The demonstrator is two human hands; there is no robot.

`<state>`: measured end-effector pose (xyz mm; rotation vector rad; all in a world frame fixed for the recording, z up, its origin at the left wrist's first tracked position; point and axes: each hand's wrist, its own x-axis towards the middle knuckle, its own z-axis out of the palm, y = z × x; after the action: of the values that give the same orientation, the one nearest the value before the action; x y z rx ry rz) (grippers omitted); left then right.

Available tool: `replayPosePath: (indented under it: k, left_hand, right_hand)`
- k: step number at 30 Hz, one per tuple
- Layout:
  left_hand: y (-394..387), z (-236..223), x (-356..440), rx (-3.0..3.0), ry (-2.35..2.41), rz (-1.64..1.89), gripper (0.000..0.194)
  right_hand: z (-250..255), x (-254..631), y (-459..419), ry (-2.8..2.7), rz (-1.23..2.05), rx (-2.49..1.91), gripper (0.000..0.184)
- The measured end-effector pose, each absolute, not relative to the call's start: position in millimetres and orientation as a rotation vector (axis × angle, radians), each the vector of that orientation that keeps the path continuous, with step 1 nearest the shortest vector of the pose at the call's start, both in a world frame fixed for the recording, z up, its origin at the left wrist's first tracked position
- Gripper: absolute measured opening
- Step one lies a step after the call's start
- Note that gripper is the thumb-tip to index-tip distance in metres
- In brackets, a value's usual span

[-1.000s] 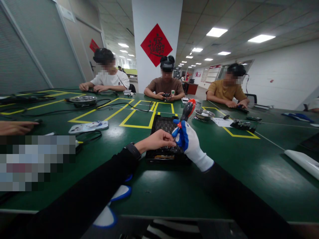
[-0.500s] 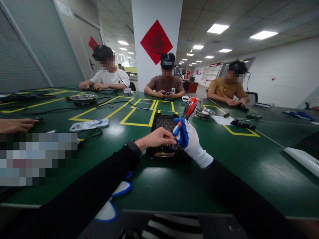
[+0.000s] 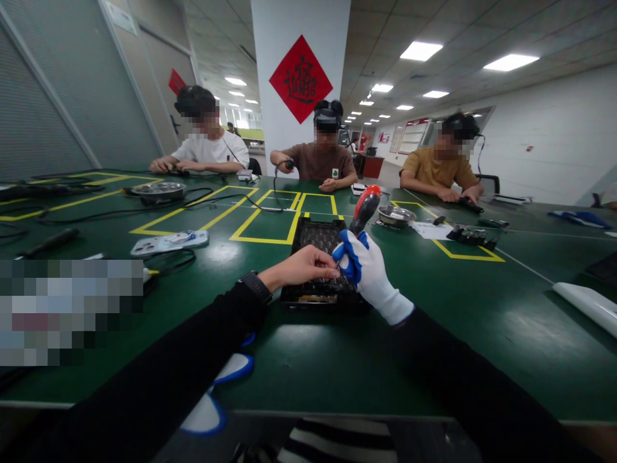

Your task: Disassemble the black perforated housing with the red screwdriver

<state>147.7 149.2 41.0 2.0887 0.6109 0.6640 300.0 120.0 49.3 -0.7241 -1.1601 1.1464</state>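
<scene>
Two-handed work above an open black case (image 3: pixel 295 297) on a green table (image 3: pixel 313 360). The right hand (image 3: pixel 369 267), in a white glove with blue fingers, is closed around a screwdriver (image 3: pixel 366 207); the red-and-black handle rises tilted above the fist, and the thin shaft points down toward the left hand. The left hand (image 3: pixel 306 267), bare, with a watch (image 3: pixel 255 286) at the wrist, has thumb and fingertips drawn together beside the shaft's lower end; whether they pinch the shaft or a small part cannot be told. Both hands lie over the case, whose dark, textured interior shows behind the fingers.

The stage in hand appears to be fine fingertip handling at the tool's lower end. From this pose, any further move calls for a steady right grip, a controlled tilt of the handle and a light left pinch clear of the tip. The tip itself is too small and hidden to judge its contact.

Surroundings: a phone (image 3: pixel 168 242) lies to the left of the case; a metal bowl (image 3: pixel 396 217) and a sheet of paper (image 3: pixel 431 231) lie beyond it to the right. Three co-workers, one in a brown shirt (image 3: pixel 311 161), sit across the table.
</scene>
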Motion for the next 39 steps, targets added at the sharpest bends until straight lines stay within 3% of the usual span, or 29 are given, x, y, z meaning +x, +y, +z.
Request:
replayPosePath:
  k: [4,11,23,39]
  left_hand:
    - [151.6,38.9,147.8,2.083,0.642,0.667,0.032]
    - [148.6,41.1,148.3,2.073,0.611,0.652,0.031]
    - [151.0,39.6,147.6,2.067,0.601,0.66,0.031]
    - [149.1,41.8,147.6,2.094,0.617,0.63,0.031]
  right_hand:
    - [54.0,303.6,116.9,-1.187,1.22,-0.709,0.04]
    - [57.5,299.9,112.4,-1.188,1.109,-0.785,0.029]
    - [56.1,302.0,113.7,-1.162,1.197,-0.715,0.037]
    - [57.2,300.7,112.8,-1.183,1.122,-0.737,0.03]
